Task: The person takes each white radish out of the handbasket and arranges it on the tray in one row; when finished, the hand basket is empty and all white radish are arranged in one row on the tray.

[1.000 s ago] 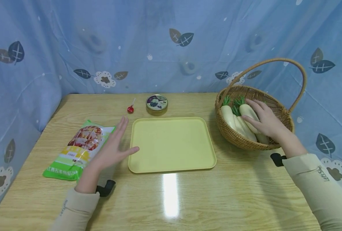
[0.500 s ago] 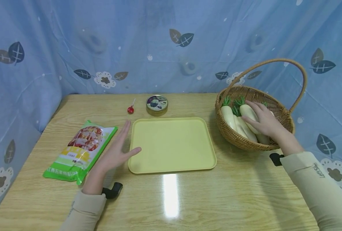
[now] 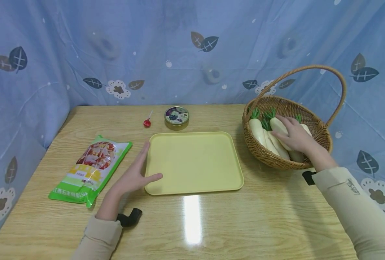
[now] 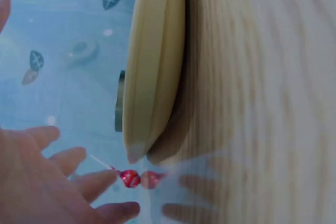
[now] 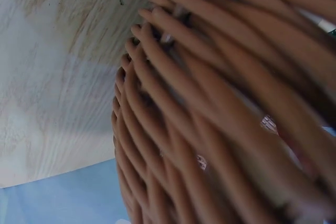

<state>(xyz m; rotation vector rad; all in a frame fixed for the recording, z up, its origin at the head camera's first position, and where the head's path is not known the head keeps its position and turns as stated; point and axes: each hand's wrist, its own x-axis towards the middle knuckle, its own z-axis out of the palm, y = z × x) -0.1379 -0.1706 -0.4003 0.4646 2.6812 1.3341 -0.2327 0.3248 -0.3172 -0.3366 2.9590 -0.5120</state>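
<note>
In the head view my right hand [image 3: 296, 137] reaches into the wicker basket [image 3: 289, 164] and grips a white radish [image 3: 278, 126] between thumb and fingers. Several white radishes with green tops lie in the basket around it. The right wrist view is mostly basket weave [image 5: 178, 103], and the hand is hidden there. My left hand [image 3: 135, 177] is held with straight fingers and spread thumb at the left edge of the yellow tray [image 3: 193, 162]. The thumb overlaps the tray's near left corner. In the left wrist view its fingers are spread, holding nothing.
A green and white food bag [image 3: 91, 169] lies left of the left hand. Behind the tray are a red lollipop [image 3: 147, 123] and a round tin [image 3: 176, 118]. The basket's tall handle [image 3: 341, 86] arches over its right side. A blue curtain [image 3: 192, 72] hangs behind the table.
My left hand has moved right and nearer, from beside the food bag to the tray's left edge. The right hand has shifted slightly left, its fingers closing round the radish.
</note>
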